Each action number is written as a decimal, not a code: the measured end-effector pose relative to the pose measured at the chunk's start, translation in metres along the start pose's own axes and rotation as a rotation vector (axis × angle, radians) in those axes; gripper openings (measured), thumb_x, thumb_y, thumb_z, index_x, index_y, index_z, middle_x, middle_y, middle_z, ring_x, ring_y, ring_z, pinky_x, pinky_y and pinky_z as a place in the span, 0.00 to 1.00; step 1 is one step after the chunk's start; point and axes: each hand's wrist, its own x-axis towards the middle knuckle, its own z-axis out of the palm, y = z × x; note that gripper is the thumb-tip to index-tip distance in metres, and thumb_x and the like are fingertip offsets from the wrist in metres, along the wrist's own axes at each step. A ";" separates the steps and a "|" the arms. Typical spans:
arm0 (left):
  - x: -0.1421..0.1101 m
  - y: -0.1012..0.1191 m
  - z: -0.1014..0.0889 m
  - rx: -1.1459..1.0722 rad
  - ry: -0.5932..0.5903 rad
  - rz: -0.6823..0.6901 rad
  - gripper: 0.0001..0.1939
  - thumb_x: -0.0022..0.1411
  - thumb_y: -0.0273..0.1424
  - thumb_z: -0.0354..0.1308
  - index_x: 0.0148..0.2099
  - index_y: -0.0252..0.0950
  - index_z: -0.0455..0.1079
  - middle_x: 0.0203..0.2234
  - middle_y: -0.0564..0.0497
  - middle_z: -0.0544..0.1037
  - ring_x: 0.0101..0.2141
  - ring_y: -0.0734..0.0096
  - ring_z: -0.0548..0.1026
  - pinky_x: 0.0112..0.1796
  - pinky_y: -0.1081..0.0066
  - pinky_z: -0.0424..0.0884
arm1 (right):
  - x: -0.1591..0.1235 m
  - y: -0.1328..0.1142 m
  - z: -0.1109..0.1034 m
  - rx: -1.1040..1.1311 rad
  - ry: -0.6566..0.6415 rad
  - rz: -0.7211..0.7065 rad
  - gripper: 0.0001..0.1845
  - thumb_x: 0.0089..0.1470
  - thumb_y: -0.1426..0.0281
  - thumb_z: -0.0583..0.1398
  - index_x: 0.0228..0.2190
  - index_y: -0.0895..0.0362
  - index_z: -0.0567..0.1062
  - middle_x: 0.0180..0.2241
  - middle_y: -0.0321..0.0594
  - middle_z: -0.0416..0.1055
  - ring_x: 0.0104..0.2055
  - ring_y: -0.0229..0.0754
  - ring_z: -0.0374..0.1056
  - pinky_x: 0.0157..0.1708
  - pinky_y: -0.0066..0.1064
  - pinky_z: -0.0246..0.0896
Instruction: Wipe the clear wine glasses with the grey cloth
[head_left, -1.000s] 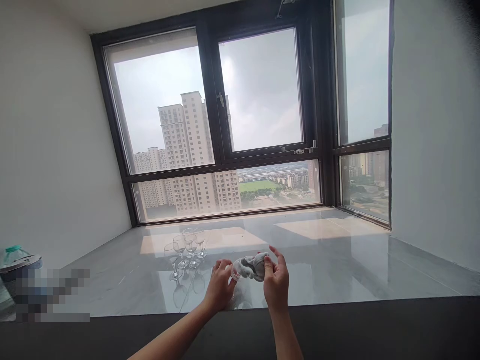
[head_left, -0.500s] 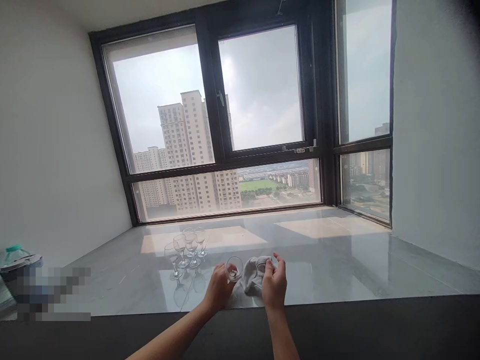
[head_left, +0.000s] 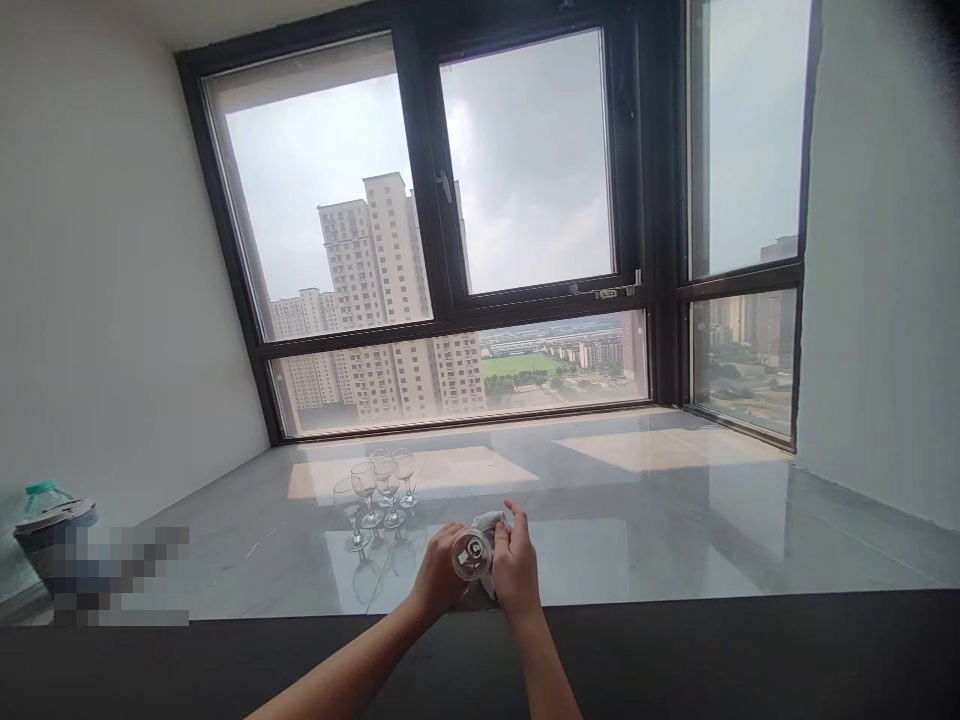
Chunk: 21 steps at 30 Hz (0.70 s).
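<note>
Between L hand (head_left: pixel 437 572) & R hand (head_left: pixel 517 568), the glass (head_left: pixel 472 555) sits in the L's grip, & the cloth (head_left: pixel 489 521) bunched in the R, apart from it a moment ago, now looks pressed to its outside, so prob. outer-side wiping.

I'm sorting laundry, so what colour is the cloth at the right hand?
Whitish grey; the cloth shows best in the head view.

Stemmed glasses (head_left: pixel 387 482) stand clustered on the glossy ledge (head_left: pixel 675 545).
</note>
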 end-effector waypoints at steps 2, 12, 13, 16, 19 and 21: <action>0.000 0.000 0.000 0.003 0.000 0.004 0.08 0.62 0.27 0.54 0.29 0.37 0.68 0.27 0.49 0.76 0.29 0.68 0.69 0.33 0.72 0.62 | 0.002 0.002 -0.002 0.017 0.009 0.004 0.26 0.61 0.57 0.46 0.54 0.57 0.66 0.37 0.45 0.76 0.38 0.47 0.73 0.39 0.36 0.65; -0.001 0.005 -0.004 -0.131 0.013 0.068 0.09 0.66 0.31 0.54 0.34 0.36 0.71 0.31 0.46 0.77 0.33 0.67 0.72 0.36 0.71 0.67 | 0.014 0.018 -0.014 -0.005 0.289 0.077 0.29 0.60 0.58 0.46 0.56 0.59 0.64 0.43 0.53 0.75 0.44 0.52 0.73 0.42 0.38 0.65; -0.001 0.005 -0.004 -0.137 0.010 0.067 0.08 0.67 0.31 0.54 0.34 0.36 0.71 0.31 0.46 0.77 0.34 0.67 0.72 0.37 0.71 0.67 | 0.014 0.019 -0.014 -0.014 0.281 0.067 0.29 0.60 0.58 0.45 0.57 0.59 0.63 0.43 0.54 0.75 0.45 0.52 0.73 0.42 0.38 0.64; 0.000 0.004 -0.003 -0.137 0.006 0.067 0.08 0.66 0.32 0.55 0.34 0.36 0.71 0.30 0.47 0.77 0.34 0.67 0.72 0.37 0.70 0.67 | 0.012 0.023 -0.008 -0.054 0.199 0.036 0.28 0.61 0.59 0.45 0.57 0.59 0.62 0.44 0.54 0.75 0.45 0.52 0.73 0.42 0.38 0.64; 0.000 0.003 -0.002 -0.133 0.015 0.073 0.08 0.66 0.31 0.55 0.33 0.37 0.70 0.29 0.47 0.76 0.33 0.67 0.72 0.37 0.71 0.67 | 0.008 0.026 0.000 -0.111 0.100 0.013 0.27 0.61 0.63 0.45 0.58 0.59 0.63 0.41 0.52 0.76 0.41 0.52 0.74 0.38 0.37 0.63; 0.000 0.002 0.000 -0.126 0.029 0.075 0.09 0.66 0.31 0.55 0.32 0.37 0.69 0.29 0.47 0.76 0.32 0.67 0.72 0.36 0.71 0.66 | 0.006 0.025 0.002 -0.185 0.028 0.001 0.27 0.62 0.66 0.44 0.60 0.59 0.61 0.39 0.50 0.77 0.39 0.51 0.74 0.36 0.35 0.61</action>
